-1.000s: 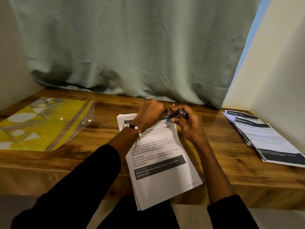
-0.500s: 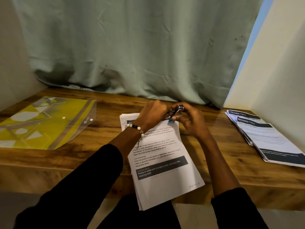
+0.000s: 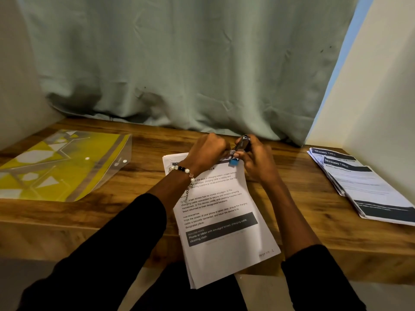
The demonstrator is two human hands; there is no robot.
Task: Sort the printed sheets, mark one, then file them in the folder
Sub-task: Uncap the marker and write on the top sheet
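Observation:
A stack of printed sheets (image 3: 224,234) lies on the wooden desk (image 3: 139,194) in front of me, its lower end hanging over the front edge. Above the stack's top edge both hands meet on a dark, shiny marker (image 3: 243,143) with a blue end (image 3: 233,162). My right hand (image 3: 258,163) grips the dark barrel, which tilts upward. My left hand (image 3: 207,151), with a bead bracelet at the wrist, is curled tight around the marker's other, thinner end. A yellow, clear-fronted folder (image 3: 60,164) lies flat at the left.
A second fanned stack of printed sheets (image 3: 361,187) with dark headers lies at the desk's right end by a pale wall. A green curtain (image 3: 179,75) hangs along the desk's back edge. A wall closes the left side.
The marker has swung from lying level between my hands to tilting upward in my right hand. Both hands stayed over the top of the sheets.

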